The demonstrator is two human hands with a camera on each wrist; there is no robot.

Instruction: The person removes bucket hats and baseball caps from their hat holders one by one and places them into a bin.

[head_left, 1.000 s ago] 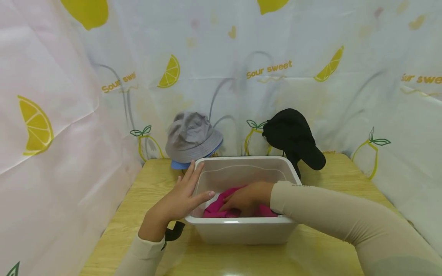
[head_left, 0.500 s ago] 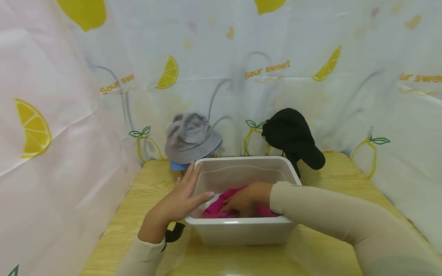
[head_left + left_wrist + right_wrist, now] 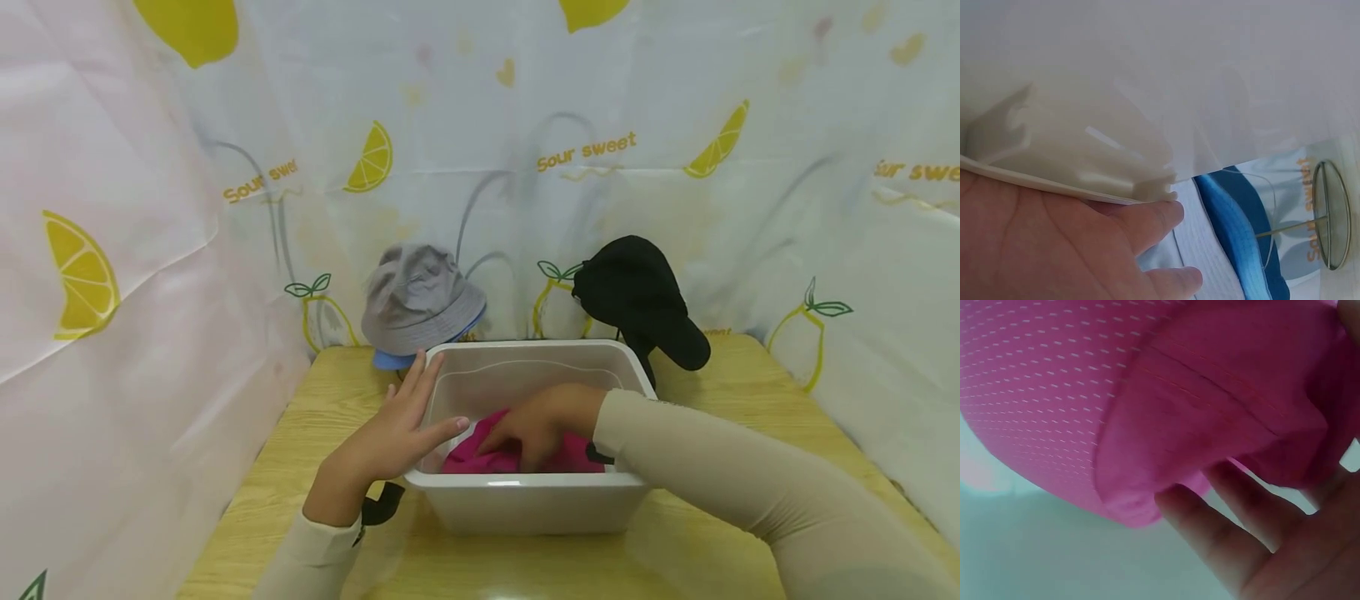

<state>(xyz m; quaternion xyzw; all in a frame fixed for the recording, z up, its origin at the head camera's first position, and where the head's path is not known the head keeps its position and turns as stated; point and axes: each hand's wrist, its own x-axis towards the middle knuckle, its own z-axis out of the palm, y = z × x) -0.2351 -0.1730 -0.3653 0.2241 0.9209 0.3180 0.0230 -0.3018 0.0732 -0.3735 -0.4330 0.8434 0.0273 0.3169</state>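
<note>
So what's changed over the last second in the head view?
The right hand has lifted slightly inside the plastic tub, uncovering more pink cloth on the right. No clear grab or release. Unchanged: left hand at the tub's left rim, tub, gray bucket hat, black cap.

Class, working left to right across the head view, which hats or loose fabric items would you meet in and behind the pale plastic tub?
Grey fabric bucket hat → crumpled pink fabric item → black fabric cap.
</note>
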